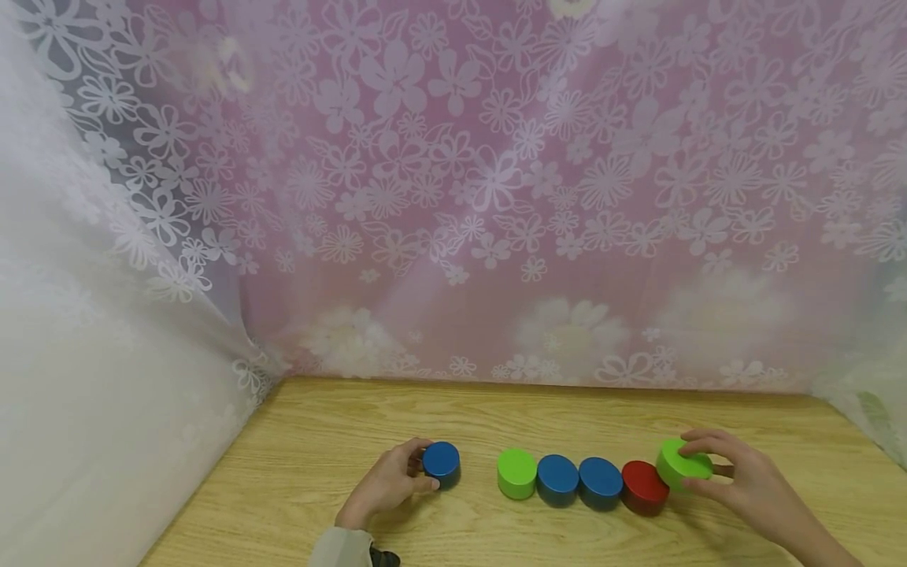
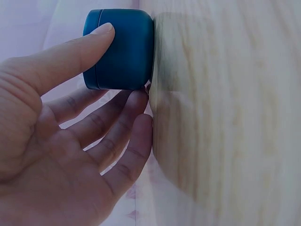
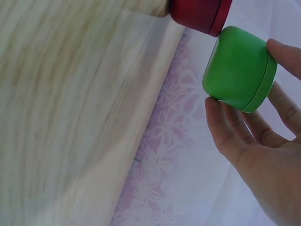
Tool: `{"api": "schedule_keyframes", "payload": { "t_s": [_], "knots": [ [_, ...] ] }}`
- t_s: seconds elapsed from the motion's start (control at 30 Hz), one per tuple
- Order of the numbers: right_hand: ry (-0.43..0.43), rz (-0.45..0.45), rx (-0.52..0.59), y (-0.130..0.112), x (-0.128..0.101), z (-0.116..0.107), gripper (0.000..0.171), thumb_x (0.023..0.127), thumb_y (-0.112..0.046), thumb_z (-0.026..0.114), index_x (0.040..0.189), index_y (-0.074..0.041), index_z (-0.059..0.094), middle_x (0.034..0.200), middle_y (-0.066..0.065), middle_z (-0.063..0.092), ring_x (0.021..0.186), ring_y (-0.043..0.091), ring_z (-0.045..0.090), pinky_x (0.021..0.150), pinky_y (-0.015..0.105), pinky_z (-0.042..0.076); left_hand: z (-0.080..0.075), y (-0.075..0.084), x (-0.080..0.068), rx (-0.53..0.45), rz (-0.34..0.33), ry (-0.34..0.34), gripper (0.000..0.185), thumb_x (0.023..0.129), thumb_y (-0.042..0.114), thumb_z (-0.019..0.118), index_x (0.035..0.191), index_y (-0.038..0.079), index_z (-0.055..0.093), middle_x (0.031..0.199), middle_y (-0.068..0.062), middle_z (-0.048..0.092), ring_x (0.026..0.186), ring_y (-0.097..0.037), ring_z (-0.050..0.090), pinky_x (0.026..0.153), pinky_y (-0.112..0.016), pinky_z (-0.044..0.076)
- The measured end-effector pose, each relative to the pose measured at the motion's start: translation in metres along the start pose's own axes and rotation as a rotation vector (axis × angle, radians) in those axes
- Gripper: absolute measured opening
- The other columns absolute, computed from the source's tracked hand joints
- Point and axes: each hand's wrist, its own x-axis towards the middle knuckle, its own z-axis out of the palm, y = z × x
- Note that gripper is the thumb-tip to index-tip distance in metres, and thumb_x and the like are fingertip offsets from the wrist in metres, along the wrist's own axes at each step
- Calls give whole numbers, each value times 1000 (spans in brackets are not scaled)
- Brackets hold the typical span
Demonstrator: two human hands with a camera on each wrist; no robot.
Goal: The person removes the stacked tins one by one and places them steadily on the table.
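Observation:
My left hand [image 1: 388, 482] grips a small blue round tin [image 1: 442, 465] with a lid seam, thumb on one side and fingers on the other. In the left wrist view that blue tin [image 2: 123, 49] stands with its base at the wooden tabletop. At the right, my right hand [image 1: 744, 480] holds a light green tin [image 1: 682, 465] between thumb and fingers. This green tin [image 3: 240, 68] is tilted and raised off the table, its edge close against the red tin [image 1: 645, 488]. The red tin is the right end of a row on the table.
Left of the red tin, the row continues with two blue tins [image 1: 601, 483] and a green tin [image 1: 516, 473], side by side. A gap separates this row from the left hand's tin. Floral curtains [image 1: 453, 197] hang behind the wooden table [image 1: 340, 417] and along its sides.

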Motion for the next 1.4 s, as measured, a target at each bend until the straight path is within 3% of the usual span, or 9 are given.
{"api": "schedule_keyframes", "payload": {
  "t_s": [0.1, 0.3, 0.47, 0.67, 1.07, 1.13, 1.23, 1.33, 1.4],
  "knots": [
    [1, 6, 0, 3, -1, -2, 35, 72, -6, 91, 101, -12, 73, 117, -25, 55, 99, -20, 43, 64, 25, 58, 0, 0, 0, -1, -1, 1, 53, 90, 6, 77, 137, -5, 55, 122, -16, 63, 109, -38, 61, 93, -56, 51],
    [-49, 27, 17, 10, -5, -2, 34, 72, -2, 89, 101, -10, 72, 114, 5, 64, 96, -18, 46, 64, 28, 59, 0, 0, 0, -4, -1, 4, 53, 90, 5, 78, 137, -5, 55, 120, -14, 63, 107, -36, 61, 93, -56, 51],
    [-111, 57, 84, 16, -7, 0, 38, 72, 2, 88, 105, -4, 70, 116, 2, 63, 96, -18, 46, 66, 31, 60, 0, 0, 0, -2, -11, -1, 53, 90, 5, 78, 137, -5, 55, 120, -14, 63, 107, -36, 61, 93, -56, 51],
    [-176, 76, 109, 17, -7, 0, 42, 72, 6, 86, 108, 3, 66, 115, 25, 61, 93, -14, 47, 67, 37, 61, 1, 2, 0, 2, -25, -2, 55, 90, 6, 78, 138, -5, 54, 120, -15, 63, 108, -36, 61, 93, -55, 51],
    [-292, 77, 115, 19, -6, -2, 47, 75, 6, 84, 116, 9, 61, 115, 24, 59, 90, -10, 49, 70, 36, 61, 1, 1, 0, -3, -16, -5, 55, 90, 6, 78, 138, -6, 54, 121, -15, 63, 108, -37, 61, 93, -55, 51],
    [-287, 73, 100, 19, -6, -2, 53, 74, 5, 85, 120, 12, 59, 117, 26, 60, 91, -4, 54, 71, 34, 60, 1, 1, 0, -2, -17, -5, 55, 90, 6, 78, 138, -6, 54, 121, -15, 63, 108, -37, 61, 93, -55, 51],
    [-261, 61, 80, 17, -4, -1, 64, 73, 3, 87, 127, 14, 54, 121, 31, 59, 98, 20, 64, 73, 29, 57, 1, 2, 0, 2, -16, -2, 55, 89, 5, 78, 138, -5, 54, 120, -15, 63, 108, -36, 61, 93, -55, 51],
    [-226, 46, 68, 13, -2, 0, 67, 73, 2, 88, 129, 13, 52, 124, 33, 58, 101, 44, 62, 73, 27, 56, 0, 3, 0, 5, -20, 2, 55, 89, 5, 78, 138, -5, 55, 120, -14, 63, 107, -36, 61, 93, -55, 50],
    [-207, 34, 64, 9, 1, 0, 67, 74, 1, 88, 129, 13, 52, 123, 32, 58, 101, 40, 63, 73, 27, 56, 0, 5, 0, 7, -22, 2, 55, 89, 4, 78, 138, -5, 55, 120, -14, 63, 107, -35, 61, 93, -55, 51]
  ]
}}
